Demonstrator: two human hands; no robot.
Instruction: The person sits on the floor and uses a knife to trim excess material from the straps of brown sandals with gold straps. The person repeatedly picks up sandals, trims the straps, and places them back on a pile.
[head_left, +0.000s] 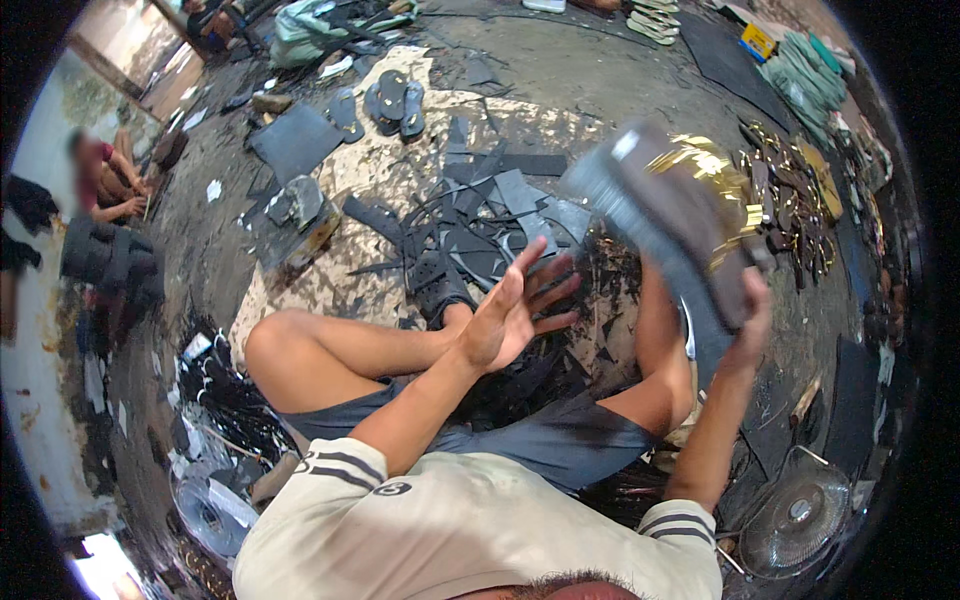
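the person sits cross-legged on a littered workshop floor (560, 70). the right hand (745, 310) is raised at the person's right and grips a dark sandal (665, 215) with a gold decorated strap; the sandal is blurred, tilted, sole side towards the person's left. the left hand (515, 310) is open, fingers spread, palm turned towards the sandal, held above the knees and apart from it. a heap of black cut-off scraps (480, 225) lies just ahead of the legs. a pile of gold-trimmed straps (795, 205) lies to the right. a small fan (795, 520) stands near the right elbow. another person (110, 180) sits well apart at the left.
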